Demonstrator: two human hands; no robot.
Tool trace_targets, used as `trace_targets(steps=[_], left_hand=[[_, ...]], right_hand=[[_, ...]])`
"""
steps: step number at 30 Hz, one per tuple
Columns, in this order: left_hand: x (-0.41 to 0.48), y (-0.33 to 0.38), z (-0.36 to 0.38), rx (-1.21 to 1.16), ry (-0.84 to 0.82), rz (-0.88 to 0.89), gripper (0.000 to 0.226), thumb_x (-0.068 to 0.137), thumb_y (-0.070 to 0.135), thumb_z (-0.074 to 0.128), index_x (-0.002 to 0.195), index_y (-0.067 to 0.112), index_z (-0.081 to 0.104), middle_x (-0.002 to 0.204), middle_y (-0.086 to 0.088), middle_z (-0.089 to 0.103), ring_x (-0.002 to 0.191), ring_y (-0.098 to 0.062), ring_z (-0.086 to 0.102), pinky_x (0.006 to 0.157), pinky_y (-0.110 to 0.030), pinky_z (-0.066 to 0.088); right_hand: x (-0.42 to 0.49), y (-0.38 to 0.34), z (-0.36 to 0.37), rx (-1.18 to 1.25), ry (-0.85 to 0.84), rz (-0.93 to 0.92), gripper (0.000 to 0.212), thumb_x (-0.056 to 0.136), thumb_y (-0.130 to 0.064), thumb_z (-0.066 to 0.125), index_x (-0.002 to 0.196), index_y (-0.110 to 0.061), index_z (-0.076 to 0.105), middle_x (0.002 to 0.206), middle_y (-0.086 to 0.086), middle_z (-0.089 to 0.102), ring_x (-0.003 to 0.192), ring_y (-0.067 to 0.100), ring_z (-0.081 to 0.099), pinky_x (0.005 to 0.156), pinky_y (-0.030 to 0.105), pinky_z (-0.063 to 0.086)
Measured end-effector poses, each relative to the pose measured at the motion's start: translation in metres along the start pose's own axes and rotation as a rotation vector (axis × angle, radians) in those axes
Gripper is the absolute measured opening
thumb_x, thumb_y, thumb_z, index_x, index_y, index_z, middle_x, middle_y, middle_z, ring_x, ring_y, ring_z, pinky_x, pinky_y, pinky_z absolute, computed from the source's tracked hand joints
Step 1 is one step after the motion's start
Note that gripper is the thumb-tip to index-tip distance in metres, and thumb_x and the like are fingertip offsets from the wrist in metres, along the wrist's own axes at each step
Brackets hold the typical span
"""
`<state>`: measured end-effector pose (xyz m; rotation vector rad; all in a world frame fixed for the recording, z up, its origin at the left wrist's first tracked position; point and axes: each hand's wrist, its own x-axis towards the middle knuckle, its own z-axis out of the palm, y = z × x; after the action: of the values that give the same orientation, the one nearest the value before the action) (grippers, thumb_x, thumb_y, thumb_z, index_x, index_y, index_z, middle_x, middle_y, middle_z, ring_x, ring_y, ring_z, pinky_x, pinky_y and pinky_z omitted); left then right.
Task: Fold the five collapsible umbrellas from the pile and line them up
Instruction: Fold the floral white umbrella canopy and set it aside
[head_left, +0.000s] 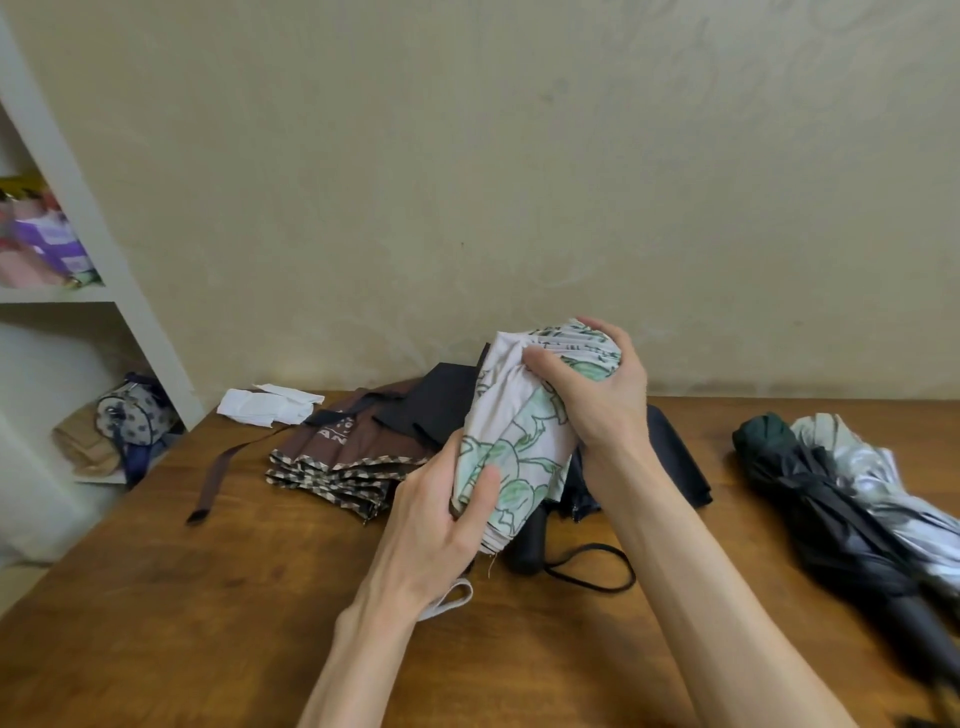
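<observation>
I see the flower umbrella (519, 447) held up off the wooden table (208, 597), between both hands. The left hand (441, 519) grips its near end with the thumb lying across the cloth. The right hand (597, 400) wraps over the far end, fingers curled round the bunched folds. The cloth is thin and pale with green leaves (all wrinkly). Left of the left hand lies a brown umbrella (337, 457) with a checked edge. Right of the right hand lies a dark umbrella (831, 499) with shiny silver cloth.
</observation>
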<state>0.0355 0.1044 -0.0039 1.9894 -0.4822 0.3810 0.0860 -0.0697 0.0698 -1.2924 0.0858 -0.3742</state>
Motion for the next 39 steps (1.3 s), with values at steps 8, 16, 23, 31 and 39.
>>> trace_targets(steps=[8, 16, 23, 31, 39], left_hand=[[0.003, 0.017, 0.003, 0.430, 0.525, 0.196, 0.078, 0.093, 0.040, 0.069, 0.159, 0.014, 0.039, 0.157, -0.010, 0.045, 0.144, -0.019, 0.045, 0.110, -0.030, 0.043], [-0.002, 0.025, 0.041, 0.668, 0.279, 0.177, 0.087, 0.093, 0.055, 0.064, 0.167, 0.029, 0.027, 0.153, -0.005, 0.045, 0.130, -0.026, 0.060, 0.091, -0.043, 0.062], [0.003, 0.019, 0.017, 0.118, 0.253, -0.038, 0.088, 0.087, 0.047, 0.083, 0.162, 0.039, 0.037, 0.130, 0.017, 0.071, 0.108, -0.003, 0.073, 0.087, -0.033, 0.064], [0.007, 0.017, -0.003, -0.401, 0.306, -0.169, 0.066, 0.089, 0.026, 0.081, 0.150, 0.024, 0.055, 0.135, 0.013, 0.070, 0.126, -0.006, 0.066, 0.102, -0.032, 0.058], [0.008, 0.007, -0.016, -0.383, 0.315, -0.194, 0.062, 0.091, 0.032, 0.084, 0.146, 0.026, 0.058, 0.135, 0.012, 0.070, 0.127, -0.010, 0.066, 0.108, -0.048, 0.056]], right_hand=[[-0.003, -0.004, 0.004, 0.129, 0.138, 0.000, 0.048, 0.082, -0.006, 0.089, 0.114, -0.031, 0.063, 0.111, 0.005, 0.074, 0.090, 0.017, 0.077, 0.069, 0.029, 0.063], [-0.011, -0.002, 0.013, 0.158, 0.099, 0.035, 0.051, 0.079, -0.006, 0.092, 0.115, -0.028, 0.064, 0.109, 0.007, 0.077, 0.088, 0.017, 0.079, 0.075, 0.035, 0.066], [-0.017, -0.015, 0.014, 0.046, -0.287, 0.048, 0.045, 0.088, -0.031, 0.088, 0.128, -0.029, 0.067, 0.117, 0.005, 0.078, 0.104, 0.020, 0.078, 0.091, 0.039, 0.064], [0.016, 0.001, -0.027, -0.513, -0.159, -0.236, 0.036, 0.091, -0.046, 0.082, 0.121, -0.031, 0.070, 0.117, -0.004, 0.070, 0.117, 0.015, 0.066, 0.094, 0.035, 0.054], [0.025, -0.003, -0.035, -0.339, -0.351, -0.222, 0.027, 0.097, -0.009, 0.077, 0.123, -0.014, 0.075, 0.070, -0.001, 0.060, 0.065, 0.008, 0.059, 0.070, 0.017, 0.048]])
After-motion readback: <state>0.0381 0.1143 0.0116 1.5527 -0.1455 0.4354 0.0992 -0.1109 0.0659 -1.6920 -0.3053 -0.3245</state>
